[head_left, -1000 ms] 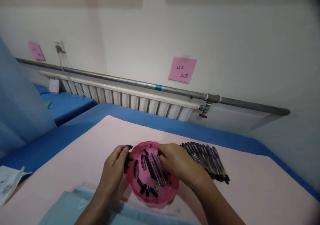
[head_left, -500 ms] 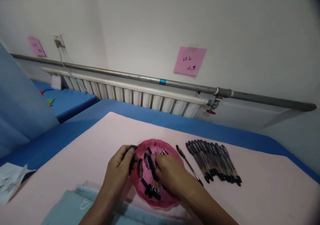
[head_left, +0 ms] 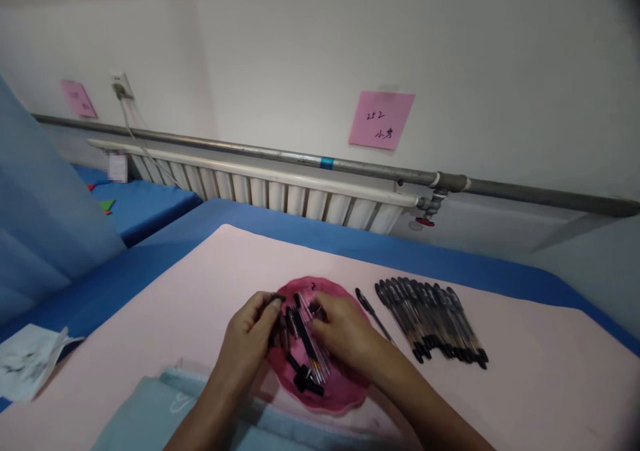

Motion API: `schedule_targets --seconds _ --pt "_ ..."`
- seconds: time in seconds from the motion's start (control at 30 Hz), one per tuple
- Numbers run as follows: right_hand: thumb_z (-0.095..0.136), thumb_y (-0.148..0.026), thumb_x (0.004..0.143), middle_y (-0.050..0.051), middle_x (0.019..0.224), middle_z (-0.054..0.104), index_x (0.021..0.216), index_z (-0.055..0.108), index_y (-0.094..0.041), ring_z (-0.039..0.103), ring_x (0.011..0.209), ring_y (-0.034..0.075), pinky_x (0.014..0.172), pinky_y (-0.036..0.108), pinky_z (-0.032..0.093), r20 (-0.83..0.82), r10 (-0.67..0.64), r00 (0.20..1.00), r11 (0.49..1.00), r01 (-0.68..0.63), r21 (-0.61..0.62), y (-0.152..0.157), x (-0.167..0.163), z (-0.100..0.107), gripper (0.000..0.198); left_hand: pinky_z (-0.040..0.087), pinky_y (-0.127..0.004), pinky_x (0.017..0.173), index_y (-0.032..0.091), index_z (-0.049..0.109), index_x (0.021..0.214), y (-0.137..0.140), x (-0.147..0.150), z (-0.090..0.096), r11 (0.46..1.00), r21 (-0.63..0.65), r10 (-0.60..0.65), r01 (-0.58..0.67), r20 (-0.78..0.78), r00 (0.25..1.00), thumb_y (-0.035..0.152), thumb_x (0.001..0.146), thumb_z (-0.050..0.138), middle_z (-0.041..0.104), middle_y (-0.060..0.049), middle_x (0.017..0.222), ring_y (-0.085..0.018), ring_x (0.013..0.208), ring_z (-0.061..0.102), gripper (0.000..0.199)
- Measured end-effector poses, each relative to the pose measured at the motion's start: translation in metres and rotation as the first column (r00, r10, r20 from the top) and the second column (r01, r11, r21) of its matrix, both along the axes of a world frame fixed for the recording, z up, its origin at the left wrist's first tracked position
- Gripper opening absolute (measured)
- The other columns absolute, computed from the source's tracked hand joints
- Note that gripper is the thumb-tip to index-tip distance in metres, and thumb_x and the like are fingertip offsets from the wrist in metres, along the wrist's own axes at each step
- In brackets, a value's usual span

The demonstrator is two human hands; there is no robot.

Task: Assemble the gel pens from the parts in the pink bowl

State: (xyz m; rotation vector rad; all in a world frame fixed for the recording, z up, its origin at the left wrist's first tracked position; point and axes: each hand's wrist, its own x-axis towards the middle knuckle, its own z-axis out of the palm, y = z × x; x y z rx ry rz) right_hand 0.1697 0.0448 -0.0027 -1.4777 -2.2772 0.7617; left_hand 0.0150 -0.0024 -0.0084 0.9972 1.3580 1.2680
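A round pink dish (head_left: 345, 401) with a wavy rim holds pen parts: clear pen tubes (head_left: 321, 367), thin refills and short black pieces (head_left: 303, 379). My left hand (head_left: 253, 327) is closed at the dish's left rim, with a small black pen part (head_left: 278, 298) poking out between thumb and fingers. Over the dish's right side, my right hand (head_left: 345, 327) has its fingers curled together, and whatever they pinch is hidden. One whole black-capped pen (head_left: 373, 311) lies just right of the dish, partly behind my right wrist. Beside it is a row of several similar pens (head_left: 430, 317).
The pink sheet (head_left: 530, 364) covers a blue bed-like surface (head_left: 280, 223). Light blue cloth (head_left: 145, 414) lies in front of me. White paper (head_left: 30, 357) sits at the left. A radiator (head_left: 300, 201) and a pipe (head_left: 390, 173) run along the wall behind.
My right hand has lifted slightly and drawn back toward the upper right of the dish, showing more of the tubes. My left hand has shifted a little right, over the dish's rim.
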Motion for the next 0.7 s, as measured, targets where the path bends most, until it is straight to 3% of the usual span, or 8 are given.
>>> schedule_targets --seconds 0.13,0.27,0.33,0.4,0.5,0.6,0.7 --pt "0.051 -0.012 0.072 -0.002 0.072 0.063 0.076 0.057 -0.019 0.055 0.064 0.011 0.056 0.021 0.037 -0.241 0.032 0.970 0.994 -0.055 -0.091 -0.008 -0.004 0.014 0.010 0.032 -0.020 0.044 0.016 0.061 0.079 -0.003 0.005 0.000 0.988 -0.026 -0.153 0.154 0.058 0.987 0.041 0.074 0.059 0.052 0.004 0.056 -0.009 0.047 0.043 0.025" --pt "0.053 -0.015 0.074 -0.002 0.069 0.061 0.074 0.055 -0.018 0.055 0.063 0.010 0.056 0.020 0.038 -0.313 0.102 0.944 0.984 -0.142 -0.110 -0.018 -0.006 0.022 0.004 0.043 -0.022 0.063 0.016 0.063 0.081 -0.005 0.009 0.002 0.993 0.055 -0.115 0.107 0.170 0.979 0.033 0.073 0.062 0.061 0.000 0.072 -0.012 0.068 0.055 0.019" --pt "0.053 -0.020 0.077 -0.001 0.074 0.063 0.080 0.057 -0.019 0.056 0.066 0.011 0.057 0.020 0.039 -0.330 0.130 0.935 0.979 -0.173 -0.106 -0.016 -0.002 0.025 0.005 0.043 -0.022 0.062 0.017 0.062 0.078 -0.005 0.008 0.004 0.995 0.063 -0.082 0.071 0.194 0.978 0.033 0.073 0.062 0.061 0.001 0.071 -0.012 0.065 0.055 0.017" --pt "0.050 -0.022 0.081 0.000 0.077 0.064 0.085 0.059 -0.019 0.057 0.068 0.012 0.059 0.021 0.039 -0.285 0.108 0.952 0.991 -0.127 -0.050 -0.008 0.006 0.028 0.011 0.042 -0.022 0.055 0.017 0.060 0.075 -0.003 0.006 0.006 0.999 0.033 -0.016 0.010 0.205 0.979 0.036 0.073 0.062 0.059 0.002 0.066 -0.010 0.057 0.052 0.019" --pt "0.046 -0.018 0.080 0.002 0.075 0.064 0.080 0.061 -0.016 0.055 0.066 0.013 0.060 0.023 0.036 -0.040 -0.025 0.999 0.993 0.030 0.117 0.007 0.019 0.027 0.015 0.042 -0.022 0.049 0.017 0.057 0.073 -0.001 0.000 0.009 0.997 -0.018 0.071 -0.069 0.241 0.968 0.040 0.072 0.062 0.059 0.002 0.062 -0.010 0.053 0.052 0.024" --pt "0.044 -0.011 0.076 0.002 0.070 0.063 0.073 0.061 -0.016 0.053 0.062 0.012 0.058 0.022 0.034 0.116 0.028 0.993 0.993 -0.041 0.107 0.013 0.024 0.021 0.018 0.043 -0.022 0.048 0.016 0.057 0.075 0.001 -0.004 0.010 0.994 -0.042 0.104 -0.096 0.264 0.959 0.041 0.070 0.063 0.060 0.001 0.063 -0.011 0.053 0.053 0.026" --pt "0.043 -0.008 0.073 0.001 0.070 0.063 0.070 0.060 -0.016 0.052 0.062 0.011 0.057 0.021 0.032 0.106 0.140 0.985 0.987 -0.147 0.060 0.008 0.017 0.014 0.020 0.043 -0.023 0.047 0.016 0.058 0.078 0.001 -0.005 0.010 0.993 -0.054 0.112 -0.102 0.266 0.957 0.041 0.069 0.063 0.061 0.000 0.066 -0.012 0.056 0.056 0.027"
